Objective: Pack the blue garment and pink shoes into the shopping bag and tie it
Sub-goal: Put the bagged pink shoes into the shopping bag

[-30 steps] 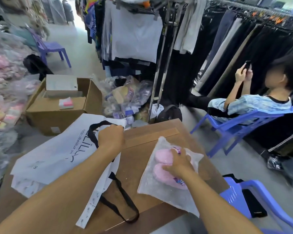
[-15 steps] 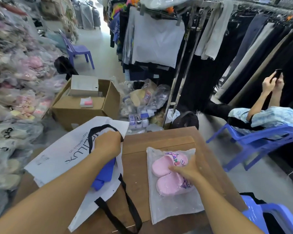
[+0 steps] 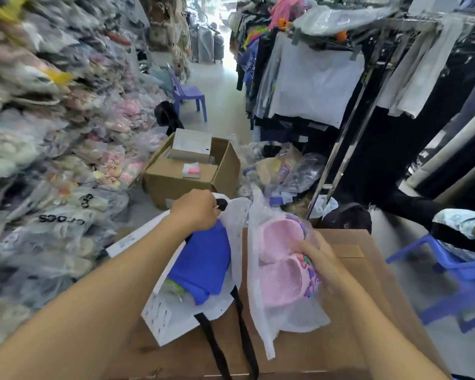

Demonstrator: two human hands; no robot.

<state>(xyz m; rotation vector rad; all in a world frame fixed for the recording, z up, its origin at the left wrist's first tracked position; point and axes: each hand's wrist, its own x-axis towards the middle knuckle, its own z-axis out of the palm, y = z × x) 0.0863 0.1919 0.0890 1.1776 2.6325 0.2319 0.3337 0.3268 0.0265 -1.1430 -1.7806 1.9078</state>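
A white shopping bag with black handles lies on a brown cardboard surface. My left hand grips the bag's upper edge and a black handle, holding the mouth up. The blue garment shows inside the open mouth. My right hand grips the pink shoes, which are sealed in a clear plastic pouch and lifted, tilted, just right of the bag's mouth.
An open cardboard box stands on the floor ahead. Bagged shoes are stacked along the left wall. Clothes racks fill the right. A seated person on a blue chair is at the right edge. A purple chair stands in the aisle.
My right hand lifted the pouch of pink shoes off the surface and moved it left toward the bag. My left hand raised the bag's edge, exposing more of the blue garment.
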